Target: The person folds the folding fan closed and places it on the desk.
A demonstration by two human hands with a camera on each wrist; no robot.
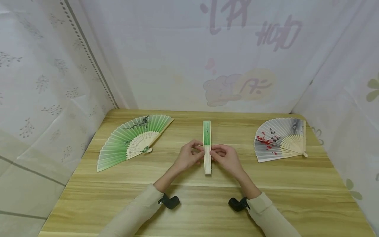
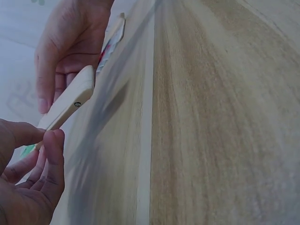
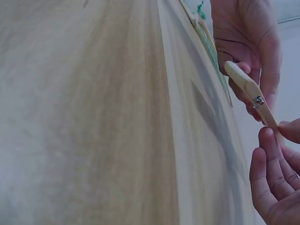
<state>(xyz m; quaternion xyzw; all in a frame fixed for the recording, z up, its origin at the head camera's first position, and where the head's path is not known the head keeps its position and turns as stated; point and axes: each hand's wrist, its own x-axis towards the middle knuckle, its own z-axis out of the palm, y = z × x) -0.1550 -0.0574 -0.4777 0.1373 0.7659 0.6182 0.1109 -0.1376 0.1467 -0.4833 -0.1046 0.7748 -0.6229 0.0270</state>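
Observation:
A folded fan (image 1: 207, 158) with pale ribs and a green painted strip points away from me, held above the middle of the table. My left hand (image 1: 190, 154) pinches its left edge between thumb and fingers. On its right edge, my right hand (image 1: 226, 157) pinches it in the same way. Both wrist views show the pale end of the folded fan (image 2: 70, 101) with a small metal rivet (image 3: 258, 101) through it. The fan casts a shadow on the wood, so it is off the surface.
An open green fan (image 1: 118, 148) with a dark branch print lies to the left. To the right lies an open grey fan (image 1: 267, 141) with red blossoms. Printed curtains (image 1: 165, 65) hang behind the wooden table (image 1: 201, 210) and at its sides.

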